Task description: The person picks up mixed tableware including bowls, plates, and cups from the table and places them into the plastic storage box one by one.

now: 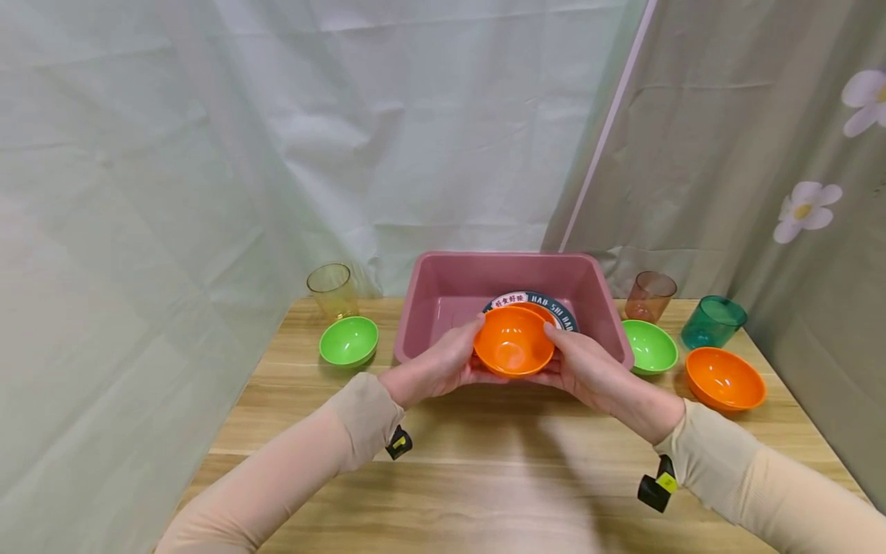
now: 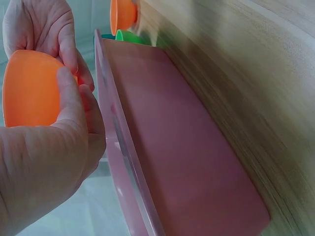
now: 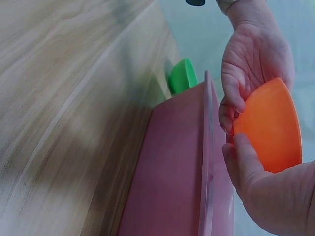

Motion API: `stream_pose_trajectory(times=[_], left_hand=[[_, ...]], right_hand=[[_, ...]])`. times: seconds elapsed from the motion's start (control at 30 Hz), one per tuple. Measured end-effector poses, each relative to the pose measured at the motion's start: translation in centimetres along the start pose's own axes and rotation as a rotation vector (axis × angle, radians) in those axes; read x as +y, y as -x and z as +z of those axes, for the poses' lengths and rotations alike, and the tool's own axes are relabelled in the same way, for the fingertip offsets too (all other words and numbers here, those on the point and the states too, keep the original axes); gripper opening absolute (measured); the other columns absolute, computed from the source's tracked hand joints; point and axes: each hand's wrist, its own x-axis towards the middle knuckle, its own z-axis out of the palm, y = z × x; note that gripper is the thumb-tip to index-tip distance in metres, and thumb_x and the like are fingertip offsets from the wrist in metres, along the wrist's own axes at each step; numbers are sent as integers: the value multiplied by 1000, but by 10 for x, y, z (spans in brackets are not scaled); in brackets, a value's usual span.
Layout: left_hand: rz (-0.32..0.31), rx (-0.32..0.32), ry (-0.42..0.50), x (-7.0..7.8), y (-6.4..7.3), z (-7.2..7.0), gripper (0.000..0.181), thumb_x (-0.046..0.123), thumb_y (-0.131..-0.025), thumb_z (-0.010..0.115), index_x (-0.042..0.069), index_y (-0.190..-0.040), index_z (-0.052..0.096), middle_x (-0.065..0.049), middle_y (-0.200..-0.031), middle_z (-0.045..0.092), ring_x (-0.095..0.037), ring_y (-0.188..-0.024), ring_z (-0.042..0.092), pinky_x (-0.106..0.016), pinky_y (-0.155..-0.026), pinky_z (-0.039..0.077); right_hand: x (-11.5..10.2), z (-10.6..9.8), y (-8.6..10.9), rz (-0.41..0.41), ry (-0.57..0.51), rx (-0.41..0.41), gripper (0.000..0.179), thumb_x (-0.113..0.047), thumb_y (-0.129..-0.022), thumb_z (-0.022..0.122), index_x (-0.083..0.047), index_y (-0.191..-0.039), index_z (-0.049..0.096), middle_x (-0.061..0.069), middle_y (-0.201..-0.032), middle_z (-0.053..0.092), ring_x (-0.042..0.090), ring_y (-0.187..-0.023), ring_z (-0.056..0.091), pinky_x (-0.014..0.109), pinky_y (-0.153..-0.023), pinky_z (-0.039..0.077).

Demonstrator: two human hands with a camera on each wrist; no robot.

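Both hands hold an orange bowl (image 1: 514, 342) over the front rim of a pink basin (image 1: 457, 265). My left hand (image 1: 450, 360) grips its left side and my right hand (image 1: 588, 369) its right, thumbs at the rim and fingers underneath. The bowl tips toward me, so its inside shows. Behind it in the basin lies a patterned plate (image 1: 566, 314) with dark edging and lettering. On that plate sits another orange piece (image 1: 541, 310), mostly hidden. In the left wrist view, the fingers curl under the held bowl (image 2: 32, 93).
At the basin's left stand a yellowish clear cup (image 1: 332, 292) and a green bowl (image 1: 349, 342). To its right are another green bowl (image 1: 651, 348), a brownish cup (image 1: 651, 298), a teal cup (image 1: 713, 323) and an orange bowl (image 1: 725, 378). Curtains hang behind the wooden table (image 1: 484, 492).
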Motion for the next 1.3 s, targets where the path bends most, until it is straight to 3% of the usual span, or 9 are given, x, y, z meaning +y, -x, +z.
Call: stream_pose_trajectory(times=[0.47,0.73,0.87,0.97,1.07,1.3], left_hand=[[7,-58,-36,4,4,-5,61,50,-110,37,8,-155,38,-22,-135,59,-38,-110,68,-51,-89,57],[91,-55,-233,8,12,-11,67,51,-110,33,4,-158,33,-24,-148,50,-41,-119,63,-50,-93,56],[184,-41,-449,9,19,-14,66,47,-111,32,2,-160,27,-24,-155,42,-39,-128,57,-48,-97,54],[309,-36,-758,11,26,-18,67,48,-111,30,4,-162,25,-16,-162,36,-31,-143,44,-46,-112,42],[444,-38,-1018,12,33,-23,67,50,-110,32,14,-165,20,-8,-167,28,-24,-150,31,-43,-120,29],[586,10,-1451,8,51,-25,76,64,-105,34,22,-166,17,-10,-169,21,-30,-153,24,-48,-123,20]], right_hand=[[-5,-3,-4,8,18,22,59,-35,-112,38,0,-158,24,25,-148,45,29,-114,65,44,-98,54],[-7,-11,-2,3,14,52,61,-36,-112,38,2,-158,23,27,-150,43,30,-116,64,45,-99,52],[-9,-17,-1,-2,24,64,62,-36,-113,36,3,-159,21,29,-153,40,30,-114,65,45,-99,53],[-11,-22,-1,-10,32,70,63,-35,-113,35,4,-159,20,29,-155,38,28,-113,65,44,-98,53],[-13,-27,0,-17,54,69,62,-35,-113,34,3,-160,20,28,-156,36,27,-113,64,43,-98,54],[-17,-35,2,-9,96,81,64,-38,-113,35,1,-161,18,25,-157,34,30,-120,60,43,-99,52]])
